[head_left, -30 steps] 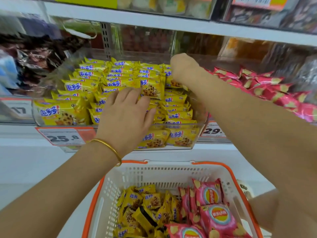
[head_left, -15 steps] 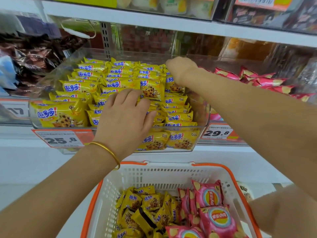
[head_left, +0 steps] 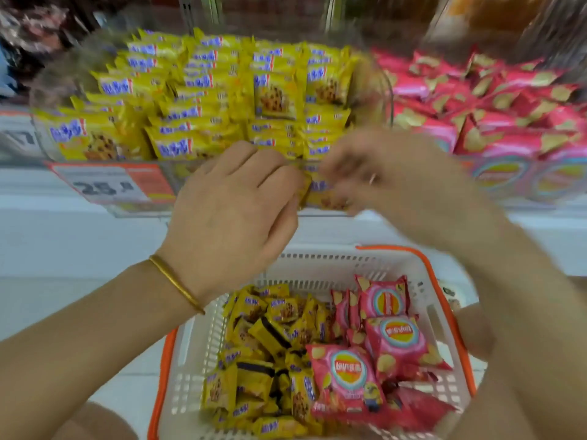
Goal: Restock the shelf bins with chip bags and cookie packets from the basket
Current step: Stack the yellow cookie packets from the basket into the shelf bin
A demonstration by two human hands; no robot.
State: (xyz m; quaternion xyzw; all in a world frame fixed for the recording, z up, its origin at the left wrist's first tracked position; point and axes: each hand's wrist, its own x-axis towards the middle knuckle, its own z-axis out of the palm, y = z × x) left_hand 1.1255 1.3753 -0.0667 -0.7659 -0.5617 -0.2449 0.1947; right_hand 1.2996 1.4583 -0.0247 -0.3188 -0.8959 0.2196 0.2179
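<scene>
Left hand (head_left: pixel 235 211), blurred right hand (head_left: pixel 390 182) at cookie bin (head_left: pixel 386 100) front; basket (head_left: pixel 320 258) holds packets (head_left: pixel 270 344), chip bags (head_left: pixel 390 338).

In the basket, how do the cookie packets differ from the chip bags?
The cookie packets are yellow, the chip bags pink. The cookie packets are smaller and more numerous than the chip bags. The cookie packets fill the left side of the basket in a jumble; the chip bags sit on its right. Both lie loose in it.
</scene>
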